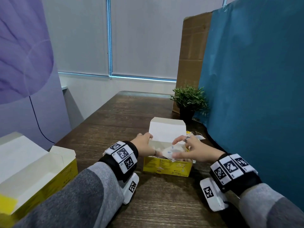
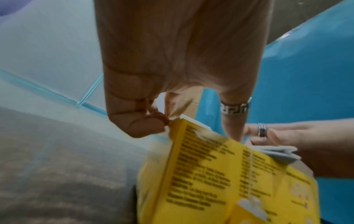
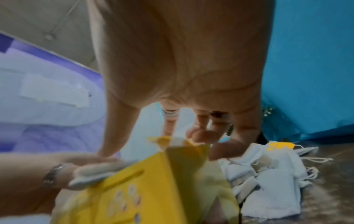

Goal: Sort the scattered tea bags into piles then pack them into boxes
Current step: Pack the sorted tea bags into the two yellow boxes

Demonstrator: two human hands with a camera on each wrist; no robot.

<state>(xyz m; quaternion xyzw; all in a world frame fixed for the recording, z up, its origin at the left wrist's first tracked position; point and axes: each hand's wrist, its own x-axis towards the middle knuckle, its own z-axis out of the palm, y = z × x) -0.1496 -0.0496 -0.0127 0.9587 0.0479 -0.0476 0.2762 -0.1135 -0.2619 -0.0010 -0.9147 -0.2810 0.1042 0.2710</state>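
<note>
Packing stage here, not sorting. The yellow tea box (image 1: pixel 167 167) sits mid-table with its white lid (image 1: pixel 167 131) flipped up. The right hand (image 1: pixel 192 149) pinches a small stack of white tea bags (image 1: pixel 171 152) between thumb and fingers, right over the box opening. The left hand (image 1: pixel 145 143) is curled onto the box's left end, thumb and fingers pinching the side flap (image 2: pixel 172 119) to steady it. More tea bags (image 3: pixel 268 178) lie heaped on the table just right of the box, strings and yellow tags loose.

My guess for the next move: slide the stack in flat without snagging strings.

Surface is a dark wood-grain table (image 1: pixel 115 122). Another open yellow box (image 1: pixel 32 165) sits near left, a small potted plant (image 1: pixel 189 99) at the back by a cardboard sheet (image 1: pixel 192 55), a blue cloth (image 1: pixel 255 79) on the right, a window blind (image 1: pixel 139 38) behind.
</note>
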